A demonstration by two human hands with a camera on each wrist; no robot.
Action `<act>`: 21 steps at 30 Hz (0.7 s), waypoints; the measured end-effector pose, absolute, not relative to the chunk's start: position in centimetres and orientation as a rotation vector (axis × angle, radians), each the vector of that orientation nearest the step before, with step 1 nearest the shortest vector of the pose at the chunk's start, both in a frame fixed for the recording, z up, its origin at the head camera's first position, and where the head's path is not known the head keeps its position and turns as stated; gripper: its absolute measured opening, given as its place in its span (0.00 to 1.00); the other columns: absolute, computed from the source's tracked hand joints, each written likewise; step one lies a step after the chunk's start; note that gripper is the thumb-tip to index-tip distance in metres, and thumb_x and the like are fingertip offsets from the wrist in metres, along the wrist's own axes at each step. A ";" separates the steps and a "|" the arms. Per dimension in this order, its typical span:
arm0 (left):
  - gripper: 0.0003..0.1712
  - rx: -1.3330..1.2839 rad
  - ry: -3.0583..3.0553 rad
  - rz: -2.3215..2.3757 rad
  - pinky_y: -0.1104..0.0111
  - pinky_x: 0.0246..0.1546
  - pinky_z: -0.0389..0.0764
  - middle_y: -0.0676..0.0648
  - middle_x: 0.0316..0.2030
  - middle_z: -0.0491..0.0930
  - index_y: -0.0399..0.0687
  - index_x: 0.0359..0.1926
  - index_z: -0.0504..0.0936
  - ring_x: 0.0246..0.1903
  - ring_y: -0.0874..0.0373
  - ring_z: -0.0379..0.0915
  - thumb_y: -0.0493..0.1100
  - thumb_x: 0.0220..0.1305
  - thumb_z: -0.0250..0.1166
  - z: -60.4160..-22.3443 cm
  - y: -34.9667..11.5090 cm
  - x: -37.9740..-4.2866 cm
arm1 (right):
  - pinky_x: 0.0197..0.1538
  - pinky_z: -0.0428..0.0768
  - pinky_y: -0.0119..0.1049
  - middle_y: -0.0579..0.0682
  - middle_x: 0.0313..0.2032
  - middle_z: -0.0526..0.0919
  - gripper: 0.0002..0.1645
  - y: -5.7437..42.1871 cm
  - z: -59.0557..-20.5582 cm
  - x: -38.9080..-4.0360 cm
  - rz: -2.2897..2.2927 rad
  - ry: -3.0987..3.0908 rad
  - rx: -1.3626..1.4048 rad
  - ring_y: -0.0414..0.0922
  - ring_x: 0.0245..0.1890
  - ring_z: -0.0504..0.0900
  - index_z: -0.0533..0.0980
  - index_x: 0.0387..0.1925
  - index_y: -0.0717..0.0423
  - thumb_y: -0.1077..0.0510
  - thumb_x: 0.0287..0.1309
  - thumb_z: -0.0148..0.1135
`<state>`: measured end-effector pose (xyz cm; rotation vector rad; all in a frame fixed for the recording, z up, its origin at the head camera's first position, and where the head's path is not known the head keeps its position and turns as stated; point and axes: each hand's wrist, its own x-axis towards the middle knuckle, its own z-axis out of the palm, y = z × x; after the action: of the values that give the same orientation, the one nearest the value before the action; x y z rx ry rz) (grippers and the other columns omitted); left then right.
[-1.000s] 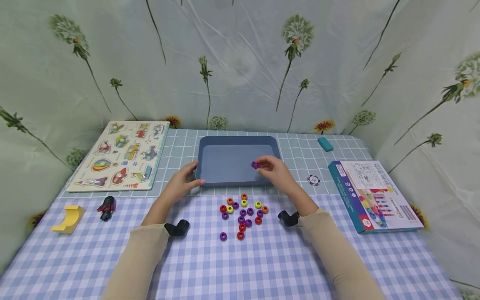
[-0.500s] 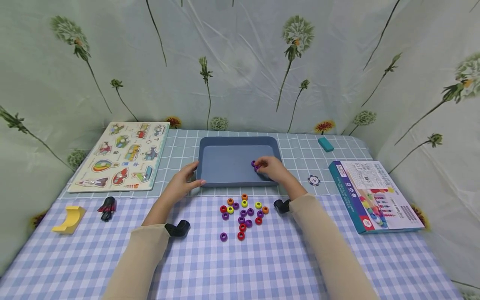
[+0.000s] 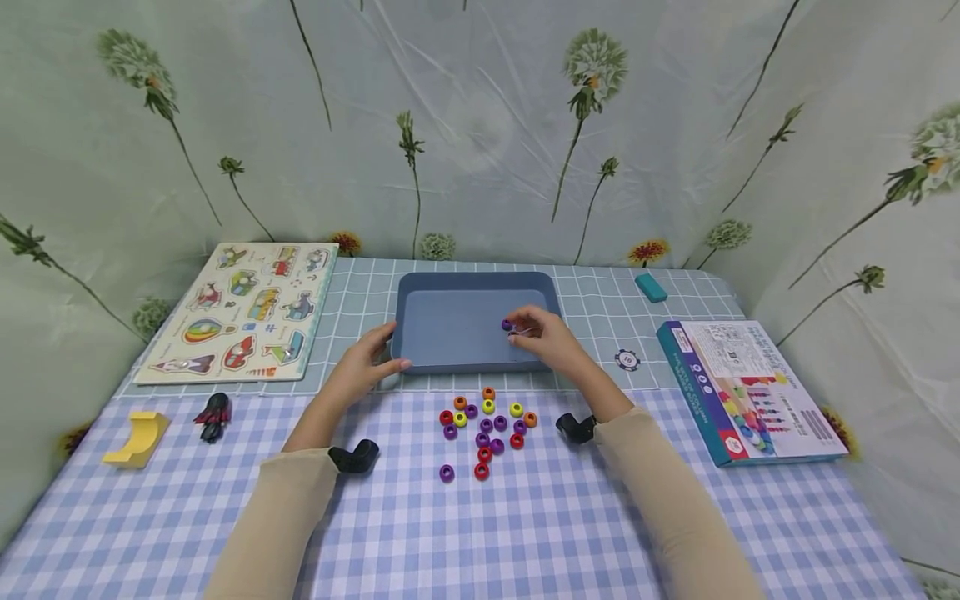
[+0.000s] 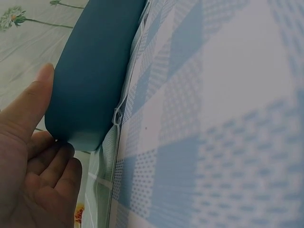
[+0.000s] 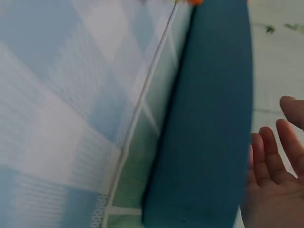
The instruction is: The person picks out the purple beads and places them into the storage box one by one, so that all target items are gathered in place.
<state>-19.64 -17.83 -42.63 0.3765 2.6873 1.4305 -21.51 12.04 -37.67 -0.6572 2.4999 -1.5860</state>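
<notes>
In the head view, a shallow blue-grey tray (image 3: 450,333) lies across the middle. My left hand (image 3: 360,364) holds its near left corner, the thumb (image 4: 33,97) at the front rim and the curled fingers (image 4: 52,166) along the left end. Over the tray's right part is my right hand (image 3: 551,340), with a purple bead (image 3: 507,325) just beyond its fingertips. In the right wrist view, the thumb and fingers (image 5: 270,152) stand apart with nothing visible between them. Loose purple, red, orange and yellow beads (image 3: 486,425) lie on the checked cloth before the tray.
A picture puzzle board (image 3: 243,312) lies at the left. Near it are a yellow curved block (image 3: 138,439) and a small black-and-red figure (image 3: 214,417). At the right are a boxed set (image 3: 750,392), a round chip (image 3: 627,360) and a teal block (image 3: 651,288).
My right hand has lowered purple beads into the tray, let go, and drawn back slightly up and right. My left hand has stayed at the tray's corner.
</notes>
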 end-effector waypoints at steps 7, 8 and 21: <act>0.45 0.394 2.684 1.451 0.63 0.55 0.57 0.40 0.58 0.51 0.40 0.60 0.52 0.57 0.50 0.47 0.54 0.44 0.61 -42.5 -17.8 -19.6 | 0.45 0.69 0.49 0.61 0.39 0.71 0.18 12.1 -37.8 -17.5 -1.569 2.372 -0.919 0.57 0.41 0.69 0.67 0.41 0.72 0.69 0.45 0.57; 0.46 0.395 2.681 1.453 0.63 0.55 0.57 0.40 0.58 0.51 0.40 0.60 0.52 0.57 0.50 0.47 0.54 0.44 0.61 -42.4 -17.8 -19.6 | 0.45 0.69 0.49 0.62 0.39 0.71 0.18 12.2 -38.0 -17.0 -1.538 2.354 -0.928 0.57 0.40 0.69 0.67 0.41 0.72 0.69 0.45 0.57; 0.46 0.374 2.681 1.453 0.63 0.55 0.57 0.40 0.59 0.50 0.41 0.60 0.52 0.57 0.50 0.47 0.55 0.43 0.61 -42.4 -17.8 -19.4 | 0.43 0.71 0.31 0.41 0.36 0.75 0.13 12.4 -42.4 -16.1 -1.099 2.350 -0.982 0.37 0.38 0.71 0.73 0.36 0.50 0.60 0.43 0.61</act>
<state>-19.40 -17.83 -42.39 0.3742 2.6813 1.4529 -16.06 12.39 -42.42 -0.9822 2.3498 -1.0986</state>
